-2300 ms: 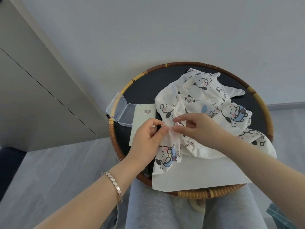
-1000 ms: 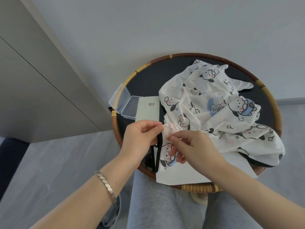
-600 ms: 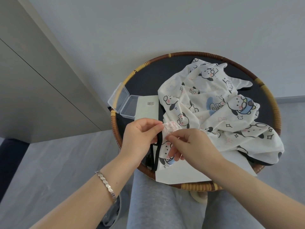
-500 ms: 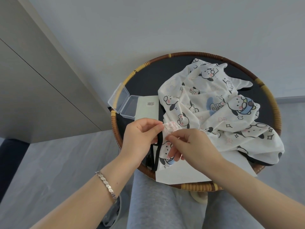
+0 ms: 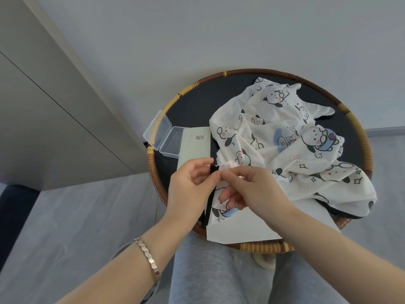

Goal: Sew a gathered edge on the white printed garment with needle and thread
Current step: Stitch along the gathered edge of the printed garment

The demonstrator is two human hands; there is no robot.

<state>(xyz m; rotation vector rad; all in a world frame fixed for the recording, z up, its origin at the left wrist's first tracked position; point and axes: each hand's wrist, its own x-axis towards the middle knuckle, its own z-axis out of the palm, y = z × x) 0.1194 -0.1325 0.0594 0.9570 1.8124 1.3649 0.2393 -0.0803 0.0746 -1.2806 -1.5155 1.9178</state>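
The white garment [image 5: 285, 145], printed with cartoon dogs, lies crumpled across a round rattan-rimmed tray [image 5: 363, 150] with a dark floor. My left hand [image 5: 190, 185] pinches a bunched, pinkish edge of the garment [image 5: 228, 165] at its near left corner. My right hand [image 5: 252, 189] meets it from the right, thumb and forefinger pinched at that same gathered edge. The needle and thread are too thin to make out. A black band [image 5: 209, 200] hangs down below my left fingers.
A clear plastic box [image 5: 166, 137] stands open at the tray's left, beside a pale green card with a barcode [image 5: 195, 145]. A white sheet of paper [image 5: 252, 227] lies under the garment at the near rim. My grey-trousered knees sit below the tray.
My two hands have closed together at the gathered edge, the right fingertips shifting slightly left and up toward the left hand. The garment has barely moved.
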